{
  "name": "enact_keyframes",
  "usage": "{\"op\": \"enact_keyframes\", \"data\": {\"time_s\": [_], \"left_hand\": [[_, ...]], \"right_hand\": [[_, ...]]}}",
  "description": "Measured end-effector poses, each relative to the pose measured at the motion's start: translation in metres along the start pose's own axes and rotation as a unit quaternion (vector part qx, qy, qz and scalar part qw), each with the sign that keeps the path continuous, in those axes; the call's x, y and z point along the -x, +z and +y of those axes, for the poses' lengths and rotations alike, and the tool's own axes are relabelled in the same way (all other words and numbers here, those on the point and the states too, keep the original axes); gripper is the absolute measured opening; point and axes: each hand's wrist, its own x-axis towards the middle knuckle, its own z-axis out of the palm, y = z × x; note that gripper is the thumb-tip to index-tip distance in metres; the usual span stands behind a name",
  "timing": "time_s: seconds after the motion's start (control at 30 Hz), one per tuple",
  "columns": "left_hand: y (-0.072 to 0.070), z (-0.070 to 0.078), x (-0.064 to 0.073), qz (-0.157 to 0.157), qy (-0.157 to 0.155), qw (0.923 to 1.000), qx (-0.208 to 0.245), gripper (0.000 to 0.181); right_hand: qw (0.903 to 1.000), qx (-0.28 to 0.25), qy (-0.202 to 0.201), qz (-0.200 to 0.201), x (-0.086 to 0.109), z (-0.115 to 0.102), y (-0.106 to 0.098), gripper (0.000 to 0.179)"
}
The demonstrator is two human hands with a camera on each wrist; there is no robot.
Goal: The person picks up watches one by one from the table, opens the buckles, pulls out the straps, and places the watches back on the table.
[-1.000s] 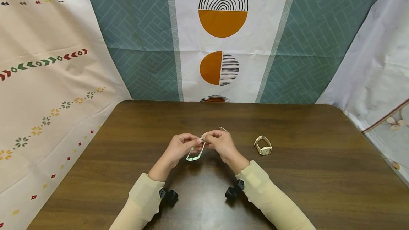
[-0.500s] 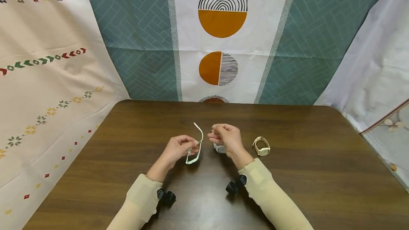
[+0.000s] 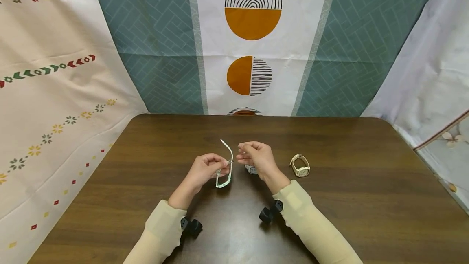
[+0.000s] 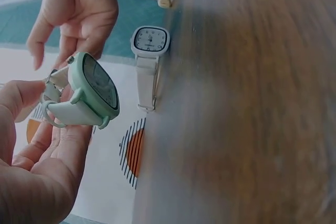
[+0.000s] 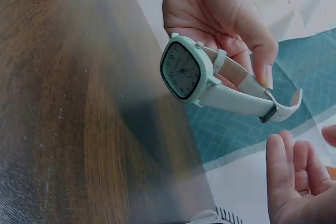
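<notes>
My left hand (image 3: 203, 170) pinches the strap of a mint-green wristwatch (image 5: 181, 69) between thumb and fingers and holds it up over the table. The watch's squarish case (image 4: 100, 82) hangs lowest in the head view. In the right wrist view the strap runs through its buckle (image 5: 269, 113), and its tip sticks out beyond. To the right of that tip is my right hand (image 3: 261, 159), apart from the watch, its fingers (image 5: 281, 166) extended and nothing between them and the thumb. A white wristwatch (image 4: 150, 40) stands on the table, partly hidden behind the right hand in the head view.
A cream-gold wristwatch (image 3: 303, 172) stands on the brown wooden table (image 3: 351, 199), right of the right hand. Patterned cloths (image 3: 161, 44) hang behind the table and at both sides. A small black camera (image 3: 191, 226) sits on each wrist.
Both hands were at the strap a second ago. My right hand has let go and moved away right, the strap's end now points up, and the white watch shows behind the hand.
</notes>
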Motion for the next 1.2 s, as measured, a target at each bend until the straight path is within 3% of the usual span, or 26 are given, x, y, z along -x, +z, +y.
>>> {"op": "enact_keyframes", "data": {"time_s": [0.2, 0.37, 0.8, 1.2], "left_hand": [[0.002, 0.001, 0.001, -0.009, 0.006, 0.9999, 0.002, 0.019], [0.003, 0.003, 0.004, -0.019, 0.012, 0.9997, 0.0, 0.019], [0.003, 0.008, 0.005, -0.032, 0.028, 0.9991, -0.004, 0.02], [0.0, 0.01, 0.007, -0.069, 0.008, 0.9976, -0.001, 0.021]], "right_hand": [[0.994, 0.092, -0.026, -0.053, 0.004, 0.002, 0.002, 0.028], [0.9868, 0.135, -0.039, -0.081, 0.007, 0.002, 0.002, 0.031], [0.9943, 0.051, -0.027, -0.089, 0.009, -0.001, 0.002, 0.008], [0.993, 0.048, -0.033, -0.103, 0.01, 0.001, 0.004, 0.008]]}}
